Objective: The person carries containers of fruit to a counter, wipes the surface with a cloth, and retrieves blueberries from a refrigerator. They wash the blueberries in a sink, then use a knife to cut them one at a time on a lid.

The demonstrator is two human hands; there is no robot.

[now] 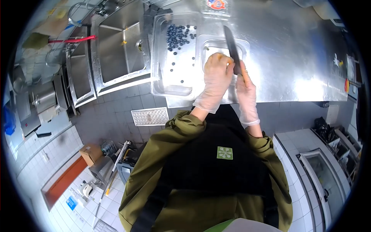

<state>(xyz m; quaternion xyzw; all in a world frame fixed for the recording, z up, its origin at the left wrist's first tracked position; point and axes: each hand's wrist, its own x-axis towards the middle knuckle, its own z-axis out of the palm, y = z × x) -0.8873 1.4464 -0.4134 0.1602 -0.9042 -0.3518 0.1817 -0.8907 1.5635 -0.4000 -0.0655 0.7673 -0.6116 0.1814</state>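
Observation:
My right hand (246, 91), in a clear glove, is closed round the handle of a knife (231, 44). Its long dark blade points away from me, beside my other hand. My left hand (217, 75), also gloved, has its fingers curled over the near part of a small clear tray (242, 41). Yellow-orange shows at those fingertips, but whatever they hold is mostly hidden. To the left stands a larger clear tub (156, 58) with many blueberries (177, 36), most of them bunched at its far end.
Both containers rest on a steel worktable (282, 50). A clear pack with a red and orange label (216, 4) lies at the back. Steel sinks (116, 50) adjoin on the left, with a red hose (77, 40) near them. A metal grate (150, 116) is set in the tiled floor.

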